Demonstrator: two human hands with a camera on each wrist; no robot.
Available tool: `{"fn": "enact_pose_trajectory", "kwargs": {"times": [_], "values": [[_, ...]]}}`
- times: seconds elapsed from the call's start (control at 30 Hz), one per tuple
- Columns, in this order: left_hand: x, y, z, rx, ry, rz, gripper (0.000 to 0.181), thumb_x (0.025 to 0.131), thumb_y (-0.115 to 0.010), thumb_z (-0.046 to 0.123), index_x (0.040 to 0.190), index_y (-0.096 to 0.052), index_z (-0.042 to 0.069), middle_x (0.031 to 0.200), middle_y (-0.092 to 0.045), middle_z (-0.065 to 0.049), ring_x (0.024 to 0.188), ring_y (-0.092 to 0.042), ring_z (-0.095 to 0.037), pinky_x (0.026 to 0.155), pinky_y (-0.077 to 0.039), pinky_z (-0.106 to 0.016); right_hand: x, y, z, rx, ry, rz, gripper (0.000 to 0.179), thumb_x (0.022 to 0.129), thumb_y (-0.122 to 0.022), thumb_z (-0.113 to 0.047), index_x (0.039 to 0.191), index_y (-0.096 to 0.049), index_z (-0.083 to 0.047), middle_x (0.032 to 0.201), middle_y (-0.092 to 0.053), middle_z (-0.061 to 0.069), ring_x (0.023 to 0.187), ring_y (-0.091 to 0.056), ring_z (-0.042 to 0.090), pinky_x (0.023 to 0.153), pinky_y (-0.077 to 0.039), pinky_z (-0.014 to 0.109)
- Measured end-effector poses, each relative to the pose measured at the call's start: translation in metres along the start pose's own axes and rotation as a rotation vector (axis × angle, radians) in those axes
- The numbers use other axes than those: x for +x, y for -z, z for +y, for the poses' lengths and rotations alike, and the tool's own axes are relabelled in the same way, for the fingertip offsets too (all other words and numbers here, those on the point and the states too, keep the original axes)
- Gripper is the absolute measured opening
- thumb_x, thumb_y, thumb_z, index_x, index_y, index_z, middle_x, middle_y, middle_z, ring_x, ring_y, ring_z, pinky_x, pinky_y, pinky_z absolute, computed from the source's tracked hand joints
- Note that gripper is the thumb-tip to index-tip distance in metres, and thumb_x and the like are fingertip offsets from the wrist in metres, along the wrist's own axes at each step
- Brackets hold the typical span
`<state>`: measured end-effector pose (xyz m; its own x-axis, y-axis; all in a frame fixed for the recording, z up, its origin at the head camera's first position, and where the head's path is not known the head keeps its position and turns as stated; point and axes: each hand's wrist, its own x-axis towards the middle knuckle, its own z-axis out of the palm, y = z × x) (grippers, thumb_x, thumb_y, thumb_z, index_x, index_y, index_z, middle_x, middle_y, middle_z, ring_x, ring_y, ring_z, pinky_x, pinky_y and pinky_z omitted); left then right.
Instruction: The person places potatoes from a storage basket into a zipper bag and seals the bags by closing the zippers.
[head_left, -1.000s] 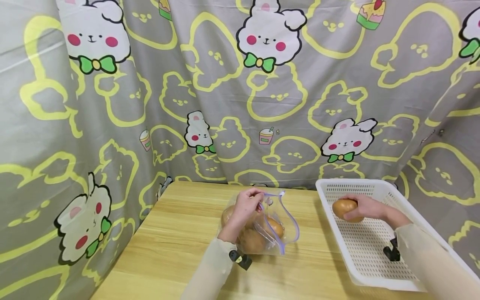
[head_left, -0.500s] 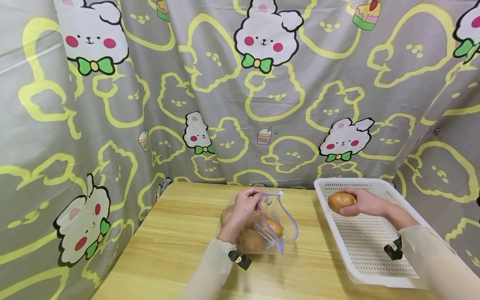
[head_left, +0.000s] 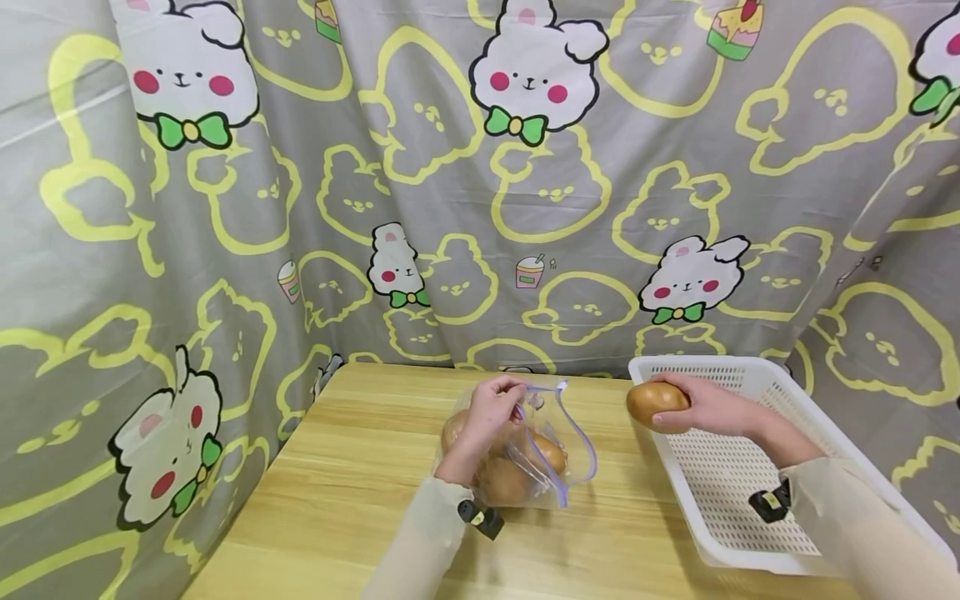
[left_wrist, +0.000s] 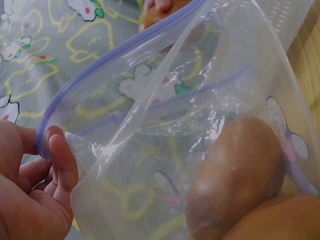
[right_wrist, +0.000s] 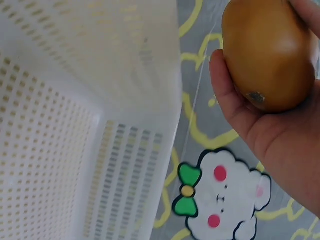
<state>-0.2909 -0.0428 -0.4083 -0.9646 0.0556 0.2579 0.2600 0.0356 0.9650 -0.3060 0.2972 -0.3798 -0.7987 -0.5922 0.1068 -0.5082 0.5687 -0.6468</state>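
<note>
My right hand (head_left: 708, 404) grips a glossy orange-brown, potato-shaped item (head_left: 654, 406) over the left rim of a white perforated basket (head_left: 701, 533). In the right wrist view, fingers and thumb wrap this smooth oval item (right_wrist: 270, 55), which bears a small dark mark near one end. My left hand (head_left: 491, 412) pinches the purple-edged mouth of a clear zip bag (head_left: 577, 462), whose opening faces right. Several similar brown items (head_left: 550, 455) lie inside the bag. Thumb and fingers of the left hand (left_wrist: 42, 180) hold the purple zip strip in the left wrist view.
A wooden table (head_left: 352, 467) carries both bag and basket, with a strip of bare wood between them. Behind and to the sides hangs a grey curtain (head_left: 450, 192) with rabbit prints. Small black cameras (head_left: 480, 518) sit on the wrists.
My right hand has carried the brown potato-shaped item leftward, from inside the basket to over its left rim. The left hand and the bag have stayed in place.
</note>
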Motion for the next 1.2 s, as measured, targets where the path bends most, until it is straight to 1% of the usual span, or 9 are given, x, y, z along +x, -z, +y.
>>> {"fn": "enact_pose_trajectory", "kwargs": {"times": [0.13, 0.23, 0.3, 0.47, 0.53, 0.73, 0.83, 1.07, 1.2], "values": [[0.002, -0.001, -0.001, -0.007, 0.054, 0.01, 0.018, 0.089, -0.057, 0.003, 0.098, -0.068, -0.008, 0.068, -0.052, -0.004, 0.046, -0.05, -0.007, 0.043, -0.046, -0.017, 0.003, -0.005, -0.009, 0.016, 0.011, -0.024, 0.044, 0.083, -0.072, -0.027, 0.119, -0.051, -0.014, 0.092, -0.059, 0.003, 0.077, -0.058, 0.015, 0.065, -0.049, 0.029], [0.002, -0.002, 0.0, -0.014, 0.053, 0.01, 0.018, 0.089, -0.057, 0.003, 0.098, -0.067, -0.01, 0.067, -0.052, -0.003, 0.045, -0.05, -0.007, 0.042, -0.045, -0.016, 0.006, -0.009, -0.012, 0.012, 0.026, -0.03, 0.044, 0.083, -0.072, -0.027, 0.119, -0.05, -0.014, 0.093, -0.058, 0.003, 0.078, -0.057, 0.015, 0.066, -0.049, 0.028], [-0.002, -0.002, 0.008, -0.014, 0.047, 0.003, 0.018, 0.089, -0.055, 0.001, 0.097, -0.066, -0.012, 0.067, -0.051, -0.003, 0.045, -0.05, -0.007, 0.043, -0.045, -0.017, 0.007, -0.011, -0.014, -0.004, 0.035, -0.03, 0.043, 0.083, -0.072, -0.027, 0.118, -0.05, -0.015, 0.093, -0.058, 0.002, 0.078, -0.057, 0.014, 0.067, -0.049, 0.028], [-0.002, -0.002, 0.007, -0.005, 0.051, 0.0, 0.017, 0.089, -0.055, 0.0, 0.097, -0.066, -0.012, 0.067, -0.051, -0.003, 0.046, -0.05, -0.007, 0.043, -0.045, -0.017, 0.01, -0.017, -0.022, -0.031, 0.069, -0.035, 0.045, 0.083, -0.071, -0.026, 0.12, -0.05, -0.013, 0.094, -0.058, 0.001, 0.079, -0.057, 0.013, 0.068, -0.048, 0.028], [0.003, -0.002, -0.002, -0.002, 0.05, 0.007, 0.017, 0.089, -0.056, 0.002, 0.096, -0.067, -0.01, 0.067, -0.052, -0.002, 0.045, -0.05, -0.006, 0.042, -0.045, -0.017, 0.012, -0.019, -0.025, -0.033, 0.084, -0.037, 0.047, 0.083, -0.071, -0.024, 0.123, -0.049, -0.012, 0.094, -0.058, 0.0, 0.08, -0.056, 0.013, 0.069, -0.047, 0.028], [0.005, -0.001, 0.0, -0.002, 0.065, 0.0, 0.019, 0.09, -0.056, 0.003, 0.098, -0.067, -0.011, 0.066, -0.051, -0.002, 0.045, -0.05, -0.007, 0.042, -0.045, -0.017, 0.02, -0.028, -0.032, -0.035, 0.088, -0.049, 0.053, 0.08, -0.07, -0.018, 0.127, -0.047, -0.011, 0.101, -0.057, 0.002, 0.085, -0.056, 0.016, 0.072, -0.048, 0.029], [0.004, 0.0, 0.005, -0.005, 0.068, -0.014, 0.019, 0.09, -0.055, 0.0, 0.099, -0.065, -0.014, 0.066, -0.051, -0.003, 0.045, -0.05, -0.008, 0.042, -0.045, -0.017, 0.023, -0.033, -0.038, -0.031, 0.087, -0.065, 0.053, 0.081, -0.069, -0.018, 0.128, -0.045, -0.011, 0.103, -0.056, 0.003, 0.086, -0.056, 0.017, 0.072, -0.048, 0.029], [-0.009, -0.001, 0.035, 0.01, 0.05, -0.007, 0.021, 0.089, -0.053, -0.003, 0.1, -0.061, -0.019, 0.068, -0.052, -0.01, 0.045, -0.048, -0.006, 0.043, -0.045, -0.016, 0.031, -0.05, -0.051, -0.007, 0.112, -0.056, 0.052, 0.083, -0.071, -0.026, 0.126, -0.046, -0.011, 0.104, -0.057, 0.003, 0.088, -0.057, 0.016, 0.072, -0.049, 0.031], [-0.01, -0.001, 0.038, 0.01, 0.045, 0.001, 0.02, 0.088, -0.052, -0.004, 0.098, -0.061, -0.019, 0.068, -0.051, -0.008, 0.045, -0.048, -0.005, 0.043, -0.044, -0.016, 0.037, -0.06, -0.056, -0.015, 0.162, -0.049, 0.054, 0.082, -0.073, -0.03, 0.127, -0.049, -0.012, 0.11, -0.057, 0.002, 0.089, -0.057, 0.015, 0.074, -0.049, 0.031]]}}
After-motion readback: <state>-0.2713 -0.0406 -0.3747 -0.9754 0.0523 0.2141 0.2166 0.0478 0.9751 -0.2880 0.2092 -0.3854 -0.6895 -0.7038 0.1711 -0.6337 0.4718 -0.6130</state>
